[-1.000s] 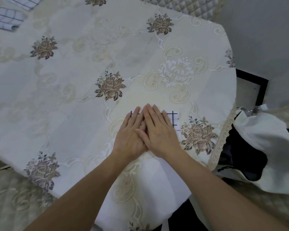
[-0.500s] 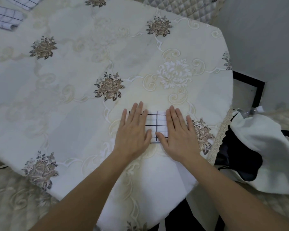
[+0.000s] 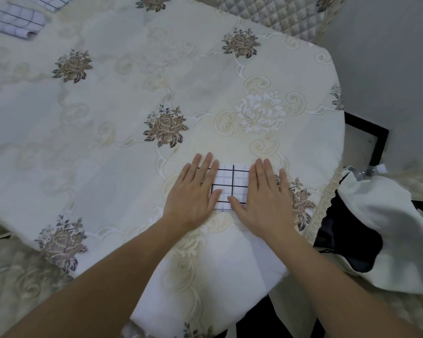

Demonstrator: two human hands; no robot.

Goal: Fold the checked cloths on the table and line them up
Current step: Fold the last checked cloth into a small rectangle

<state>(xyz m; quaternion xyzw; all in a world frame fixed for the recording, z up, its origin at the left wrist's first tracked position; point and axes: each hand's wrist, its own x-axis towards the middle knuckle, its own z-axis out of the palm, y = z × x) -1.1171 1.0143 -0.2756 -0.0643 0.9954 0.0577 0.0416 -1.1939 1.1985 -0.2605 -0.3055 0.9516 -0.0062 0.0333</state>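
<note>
While flat on the cloth [image 3: 230, 185], presses down with the left hand [image 3: 193, 195], fingers straight and close together, palm covering the cloth's left end. Presses likewise with the right hand [image 3: 266, 196], fingers straight, palm over the right end, thumb tip lying on the lower edge. Grips nothing with either hand; both simply spread flat, thumbs pointing toward each other and nearly meeting.

Shows between the hands as a small folded rectangle, white with thin dark lines forming a check of wide cells, one vertical line running down the visible middle. Looks smooth and flat, edges straight, top edge level with the fingertips. Lies near the front right part of the bench [image 3: 108, 142], just left of a brown embroidered rose.

Carries a cream floral cover with brown roses and pale scrollwork. Holds more checked cloths [image 3: 15, 21] at the far left corner, well apart from the hands, folded or rolled, partly cut off by the frame. Beside the right edge, white fabric [image 3: 381, 230] draped over something dark.
</note>
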